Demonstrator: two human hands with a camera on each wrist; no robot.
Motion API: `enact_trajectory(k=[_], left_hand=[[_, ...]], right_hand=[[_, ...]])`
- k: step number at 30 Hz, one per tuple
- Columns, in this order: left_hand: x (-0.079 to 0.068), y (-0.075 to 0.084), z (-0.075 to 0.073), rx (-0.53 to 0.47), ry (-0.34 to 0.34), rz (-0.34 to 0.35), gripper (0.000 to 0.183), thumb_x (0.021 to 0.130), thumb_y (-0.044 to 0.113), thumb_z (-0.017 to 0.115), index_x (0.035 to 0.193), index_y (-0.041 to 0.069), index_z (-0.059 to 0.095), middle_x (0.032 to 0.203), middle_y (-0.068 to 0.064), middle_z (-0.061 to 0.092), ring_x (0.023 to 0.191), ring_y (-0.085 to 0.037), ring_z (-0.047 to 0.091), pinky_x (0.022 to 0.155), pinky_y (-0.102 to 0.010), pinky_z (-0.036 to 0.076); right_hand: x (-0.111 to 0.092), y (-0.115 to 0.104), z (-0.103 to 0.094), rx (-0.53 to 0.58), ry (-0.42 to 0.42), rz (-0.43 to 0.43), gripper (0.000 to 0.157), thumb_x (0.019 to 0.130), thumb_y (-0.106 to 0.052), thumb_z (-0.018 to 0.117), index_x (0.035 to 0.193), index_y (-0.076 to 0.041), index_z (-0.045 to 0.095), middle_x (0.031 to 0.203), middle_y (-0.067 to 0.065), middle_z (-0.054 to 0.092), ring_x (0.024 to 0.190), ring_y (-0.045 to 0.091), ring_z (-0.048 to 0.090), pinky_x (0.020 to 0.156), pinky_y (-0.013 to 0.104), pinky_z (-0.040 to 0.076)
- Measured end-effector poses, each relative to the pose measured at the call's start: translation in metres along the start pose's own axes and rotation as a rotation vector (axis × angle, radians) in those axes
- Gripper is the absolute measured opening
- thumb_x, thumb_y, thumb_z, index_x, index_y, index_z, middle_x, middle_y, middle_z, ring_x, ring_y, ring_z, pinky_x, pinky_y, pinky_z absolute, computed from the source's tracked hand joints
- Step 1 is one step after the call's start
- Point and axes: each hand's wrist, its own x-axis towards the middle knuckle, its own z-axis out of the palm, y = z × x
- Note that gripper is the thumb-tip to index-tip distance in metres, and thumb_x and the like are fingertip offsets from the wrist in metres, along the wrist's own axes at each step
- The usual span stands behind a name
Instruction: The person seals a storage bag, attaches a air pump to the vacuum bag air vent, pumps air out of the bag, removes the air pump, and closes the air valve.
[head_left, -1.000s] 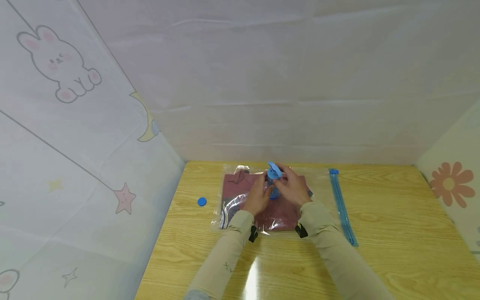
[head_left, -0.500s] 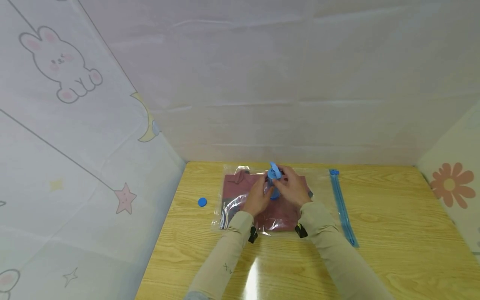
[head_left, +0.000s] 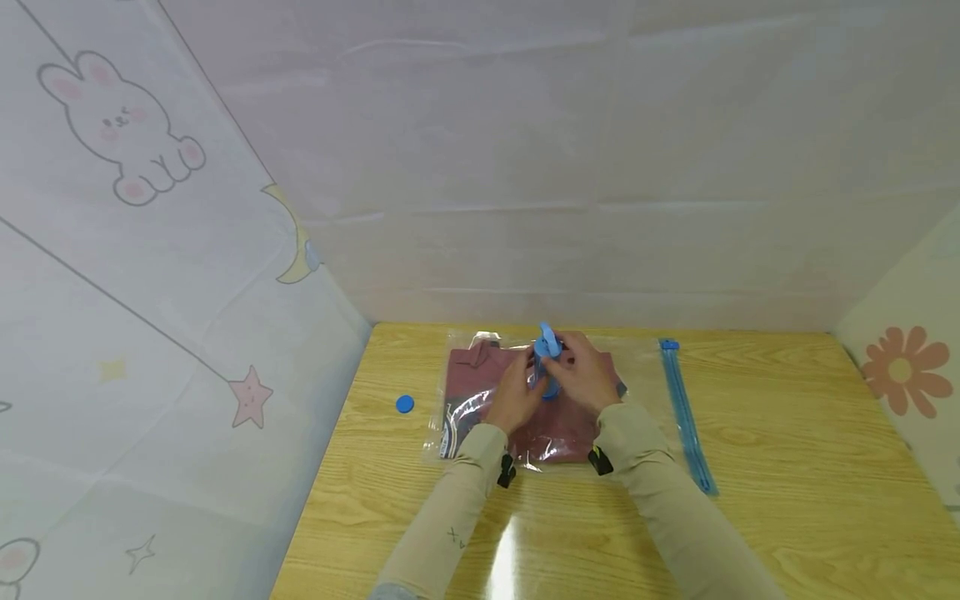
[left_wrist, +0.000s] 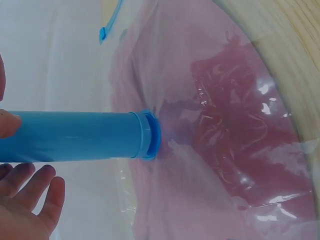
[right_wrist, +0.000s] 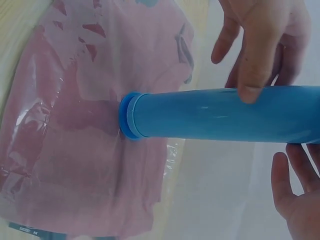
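Observation:
A blue hand pump [head_left: 549,345] stands upright on a transparent storage bag [head_left: 637,375], with a folded maroon shirt [head_left: 555,433] inside. Its round base meets a blue valve ring [right_wrist: 125,116] on the bag's surface. My left hand [head_left: 516,392] holds the pump's barrel [left_wrist: 85,136] from the left, its fingertips along the side. From the right, my right hand [head_left: 585,375] grips the same barrel, thumb toward me. On top of the pump, a looped light-blue handle sticks up between the hands. The far-side fingers are partly hidden in the head view.
Left of the bag, a round blue cap [head_left: 405,404] lies on the wooden table [head_left: 787,450]. A blue zip strip with a slider [head_left: 669,344] runs along the bag's right end. A pale wall sheet [head_left: 600,208] rises right behind the table.
The pump's looped handle has turned a little and now looks narrower in the head view. Both hands stay round the barrel in nearly the same place; bag and cap keep their places.

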Motion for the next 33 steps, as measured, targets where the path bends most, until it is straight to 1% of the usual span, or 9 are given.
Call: enact_trajectory(k=[4, 6, 12, 21, 29, 33], left_hand=[[0.0, -0.003, 0.0, 0.01, -0.014, -0.024, 0.058, 0.095, 0.024, 0.061, 0.146, 0.011, 0.037, 0.14, -0.011, 0.053, 0.125, -0.026, 0.056, 0.1, -0.038, 0.05], [0.0, -0.004, 0.001, 0.013, -0.018, -0.026, 0.057, 0.094, 0.023, 0.061, 0.145, 0.011, 0.038, 0.141, -0.011, 0.053, 0.126, -0.026, 0.055, 0.1, -0.037, 0.05], [-0.001, -0.003, 0.0, 0.005, -0.016, -0.006, 0.057, 0.092, 0.019, 0.065, 0.143, 0.011, 0.041, 0.139, -0.011, 0.055, 0.124, -0.027, 0.057, 0.099, -0.037, 0.051], [-0.001, -0.003, 0.0, 0.02, -0.029, 0.003, 0.058, 0.091, 0.02, 0.066, 0.142, 0.011, 0.04, 0.139, -0.011, 0.054, 0.125, -0.026, 0.056, 0.104, -0.039, 0.048], [0.0, -0.004, 0.0, 0.007, -0.037, 0.006, 0.059, 0.091, 0.02, 0.066, 0.143, 0.009, 0.039, 0.14, -0.013, 0.053, 0.125, -0.028, 0.056, 0.101, -0.039, 0.049], [0.0, -0.004, 0.0, -0.005, -0.038, 0.0, 0.061, 0.09, 0.019, 0.067, 0.143, 0.009, 0.039, 0.14, -0.013, 0.054, 0.125, -0.028, 0.056, 0.1, -0.038, 0.051]], right_hand=[[0.001, 0.0, -0.001, -0.013, 0.013, -0.004, 0.049, 0.092, -0.017, 0.065, 0.136, -0.002, 0.049, 0.13, 0.019, 0.053, 0.118, 0.034, 0.054, 0.098, 0.053, 0.047], [0.001, -0.001, -0.001, -0.018, 0.014, -0.004, 0.049, 0.092, -0.017, 0.065, 0.136, -0.001, 0.049, 0.13, 0.02, 0.053, 0.117, 0.035, 0.054, 0.097, 0.053, 0.047], [0.001, -0.003, -0.001, -0.041, 0.01, 0.006, 0.051, 0.092, -0.017, 0.065, 0.137, -0.001, 0.049, 0.132, 0.02, 0.052, 0.117, 0.035, 0.055, 0.094, 0.054, 0.049], [0.001, -0.005, -0.002, -0.102, 0.007, 0.013, 0.051, 0.093, -0.021, 0.065, 0.137, -0.002, 0.048, 0.131, 0.018, 0.053, 0.108, 0.032, 0.059, 0.085, 0.047, 0.053], [0.002, -0.008, -0.001, -0.147, 0.005, 0.018, 0.053, 0.093, -0.023, 0.065, 0.138, -0.003, 0.047, 0.13, 0.018, 0.053, 0.106, 0.031, 0.06, 0.083, 0.046, 0.053], [0.003, -0.011, -0.002, -0.171, 0.009, 0.015, 0.052, 0.092, -0.024, 0.066, 0.136, -0.001, 0.049, 0.127, 0.019, 0.054, 0.103, 0.034, 0.061, 0.082, 0.047, 0.053]])
